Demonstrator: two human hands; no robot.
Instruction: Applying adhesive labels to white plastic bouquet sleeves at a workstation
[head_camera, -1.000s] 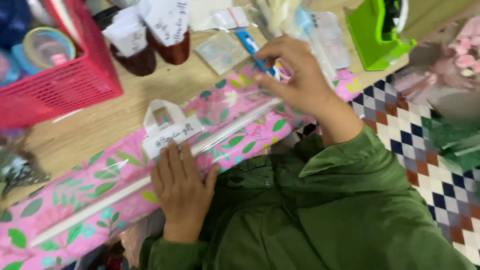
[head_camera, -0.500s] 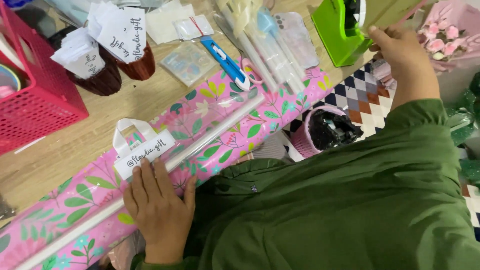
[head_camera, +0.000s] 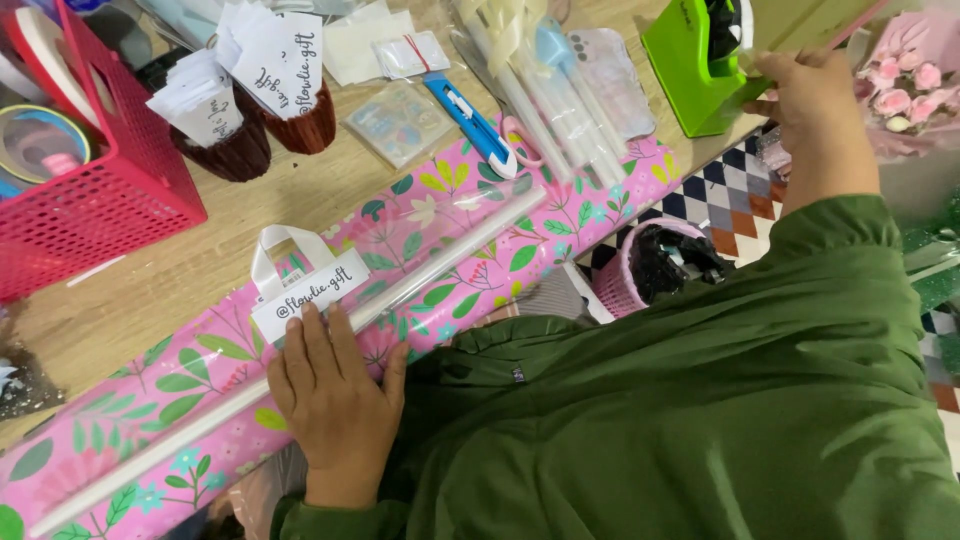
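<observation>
wooden table (head_camera: 180, 275) | checkered tile floor (head_camera: 735, 195) | pink waste bin (head_camera: 625, 275) | even light

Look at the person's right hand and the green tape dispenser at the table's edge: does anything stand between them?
Nothing visible does. The right hand already lies against the side of the green tape dispenser, with no object in the gap. The left hand rests flat on the pink floral wrapped box, well away from both.
</observation>
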